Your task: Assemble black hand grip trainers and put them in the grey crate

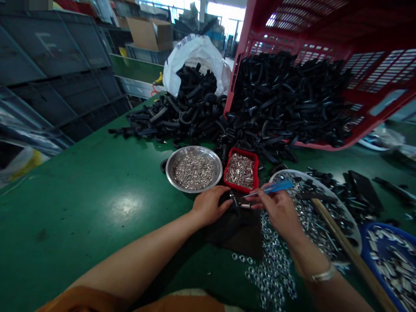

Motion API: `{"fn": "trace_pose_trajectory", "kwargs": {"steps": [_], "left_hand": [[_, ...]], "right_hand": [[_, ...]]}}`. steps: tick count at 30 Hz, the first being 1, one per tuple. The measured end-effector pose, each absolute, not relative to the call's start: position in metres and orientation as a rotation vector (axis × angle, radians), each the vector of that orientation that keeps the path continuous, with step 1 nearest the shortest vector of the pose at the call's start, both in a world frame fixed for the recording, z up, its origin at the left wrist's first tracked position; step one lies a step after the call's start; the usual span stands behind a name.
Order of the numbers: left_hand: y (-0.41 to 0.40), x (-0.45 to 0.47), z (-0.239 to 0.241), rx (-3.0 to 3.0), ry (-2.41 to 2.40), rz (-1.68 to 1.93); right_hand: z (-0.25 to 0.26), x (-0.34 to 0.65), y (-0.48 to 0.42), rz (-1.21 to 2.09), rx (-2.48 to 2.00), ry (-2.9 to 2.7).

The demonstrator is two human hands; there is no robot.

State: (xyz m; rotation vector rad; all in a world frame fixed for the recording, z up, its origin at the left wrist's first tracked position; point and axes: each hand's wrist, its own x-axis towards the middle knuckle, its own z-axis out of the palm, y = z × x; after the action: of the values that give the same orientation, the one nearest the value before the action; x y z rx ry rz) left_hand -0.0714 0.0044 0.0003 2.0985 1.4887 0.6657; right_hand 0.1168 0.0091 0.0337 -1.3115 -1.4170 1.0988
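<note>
My left hand point(210, 206) is closed on a black curved part point(236, 212) with a metal fitting, over a dark pad point(248, 240). In my right hand point(278, 211) is a slim screwdriver point(279, 186) with a blue handle, its thin shaft pointing left toward the black part. A small metal spring point(245, 205) shows at the part, below the shaft. Just beyond my left hand stands a steel bowl point(169, 175) of tiny metal pieces. Beside it, a red tray point(257, 173) holds small metal pins. My fingers partly hide the black part.
Black parts point(195, 117) are heaped at the back, spilling from a white sack point(172, 73) and a tipped red crate point(367, 141). Loose nuts point(271, 273) lie near my right forearm. A white tray point(355, 225), a wooden handle point(344, 242) and a blue basin point(365, 247) are at right.
</note>
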Motion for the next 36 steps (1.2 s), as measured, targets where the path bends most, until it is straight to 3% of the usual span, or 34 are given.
{"fn": "trace_pose_trajectory", "kwargs": {"steps": [19, 27, 36], "left_hand": [[0.003, -0.069, -0.002, 2.042, 1.515, 0.734], [0.005, -0.068, -0.006, 1.972, 1.514, 0.75], [0.005, -0.07, -0.004, 1.978, 1.541, 0.723]], "right_hand": [[0.006, 0.104, -0.026, 0.875, -1.355, -1.411], [0.011, 0.098, -0.019, 1.545, -1.282, -1.072], [0.008, 0.103, -0.023, 1.106, -1.315, -1.081]]}}
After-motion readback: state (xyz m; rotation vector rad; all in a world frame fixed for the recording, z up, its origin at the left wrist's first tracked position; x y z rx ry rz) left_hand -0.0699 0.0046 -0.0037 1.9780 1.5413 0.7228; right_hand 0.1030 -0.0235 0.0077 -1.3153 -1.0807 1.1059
